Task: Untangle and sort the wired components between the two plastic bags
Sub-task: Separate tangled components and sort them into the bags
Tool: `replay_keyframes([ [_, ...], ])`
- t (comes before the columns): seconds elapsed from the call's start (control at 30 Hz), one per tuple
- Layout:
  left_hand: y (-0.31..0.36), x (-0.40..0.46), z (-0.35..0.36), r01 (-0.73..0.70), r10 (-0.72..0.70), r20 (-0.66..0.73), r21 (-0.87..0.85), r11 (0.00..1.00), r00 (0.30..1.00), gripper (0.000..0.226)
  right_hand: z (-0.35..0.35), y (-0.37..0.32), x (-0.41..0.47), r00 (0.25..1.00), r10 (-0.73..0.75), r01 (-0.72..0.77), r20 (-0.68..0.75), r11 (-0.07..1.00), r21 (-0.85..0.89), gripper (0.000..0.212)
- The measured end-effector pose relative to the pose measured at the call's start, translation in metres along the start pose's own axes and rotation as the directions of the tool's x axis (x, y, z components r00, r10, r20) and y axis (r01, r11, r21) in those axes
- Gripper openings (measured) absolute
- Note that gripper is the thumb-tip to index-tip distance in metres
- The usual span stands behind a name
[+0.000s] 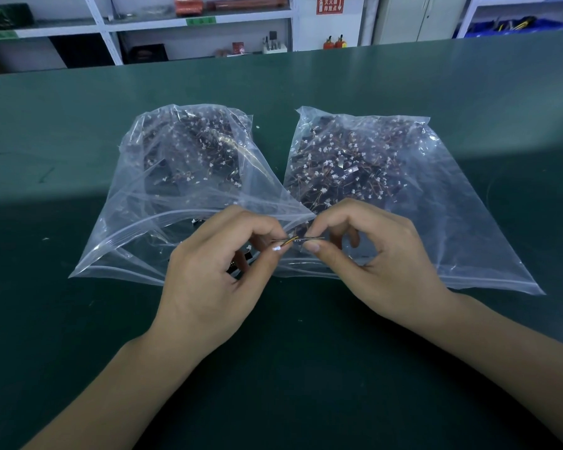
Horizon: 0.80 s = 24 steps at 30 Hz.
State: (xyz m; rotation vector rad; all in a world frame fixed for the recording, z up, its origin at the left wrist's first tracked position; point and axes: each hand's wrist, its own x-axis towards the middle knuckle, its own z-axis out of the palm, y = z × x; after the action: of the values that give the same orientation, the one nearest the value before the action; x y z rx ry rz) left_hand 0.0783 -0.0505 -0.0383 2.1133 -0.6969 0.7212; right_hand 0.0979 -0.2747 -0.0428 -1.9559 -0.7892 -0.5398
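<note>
Two clear zip bags side by side on green table (78, 319), mouths toward the person. L bag (137, 222) and R bag (452, 222) both packed w/ dark wired components and small white connectors. Held between the bags, just above their near edges: one short wire (294, 241), pinched at one end by left hand (215, 284) and at the other by right hand (381, 264), thumb and forefinger each. White connector (277, 249) at L fingertips. Shelving (111, 24) in bkgd.
</note>
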Motion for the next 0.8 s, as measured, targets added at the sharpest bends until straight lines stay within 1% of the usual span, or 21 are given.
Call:
replay_keyframes([
  [0.27, 0.0019, -0.0005, -0.0009, 0.001, -0.001, 0.010, 0.010, 1.000, 1.000, 0.008, 0.0004, 0.0010, -0.0002, 1.000, -0.004, 0.004, 0.021, 1.000, -0.005, 0.004],
  [0.4, 0.0020, -0.0010, -0.0011, 0.035, -0.035, 0.020, 0.001, 0.999, 0.999, 0.006, 0.0001, 0.0010, -0.0003, 0.999, 0.026, -0.026, 0.026, 1.000, -0.008, 0.005],
  [0.5, 0.0002, -0.0019, -0.0012, 0.021, -0.022, 0.025, 0.021, 1.000, 0.999, 0.010, 0.0001, 0.0013, 0.0001, 0.999, 0.024, -0.023, 0.040, 0.999, -0.031, 0.006],
  [0.57, -0.0010, -0.0024, -0.0008, 0.038, -0.038, 0.007, 0.044, 0.998, 0.999, 0.009, -0.0007, 0.0020, -0.0003, 0.999, 0.026, -0.024, 0.044, 0.998, -0.053, 0.007],
  [0.63, -0.0028, -0.0020, -0.0011, 0.054, -0.051, -0.044, 0.071, 0.996, 0.998, 0.008, -0.0030, 0.0026, 0.0000, 0.997, 0.042, -0.034, 0.071, 0.994, -0.108, 0.018],
  [0.7, -0.0049, -0.0004, -0.0032, 0.051, -0.044, -0.082, 0.078, 0.996, 0.996, 0.009, -0.0055, 0.0048, 0.0010, 0.990, 0.033, 0.001, 0.140, 0.972, -0.235, 0.032],
  [0.77, -0.0055, 0.0009, -0.0050, 0.042, -0.035, -0.080, 0.084, 0.996, 0.996, 0.012, -0.0073, 0.0062, 0.0028, 0.978, 0.010, 0.069, 0.209, 0.928, -0.366, 0.035],
  [0.8, -0.0051, 0.0011, -0.0054, 0.039, -0.033, -0.073, 0.089, 0.995, 0.997, 0.013, -0.0080, 0.0061, 0.0037, 0.973, 0.012, 0.085, 0.232, 0.911, -0.404, 0.036],
])
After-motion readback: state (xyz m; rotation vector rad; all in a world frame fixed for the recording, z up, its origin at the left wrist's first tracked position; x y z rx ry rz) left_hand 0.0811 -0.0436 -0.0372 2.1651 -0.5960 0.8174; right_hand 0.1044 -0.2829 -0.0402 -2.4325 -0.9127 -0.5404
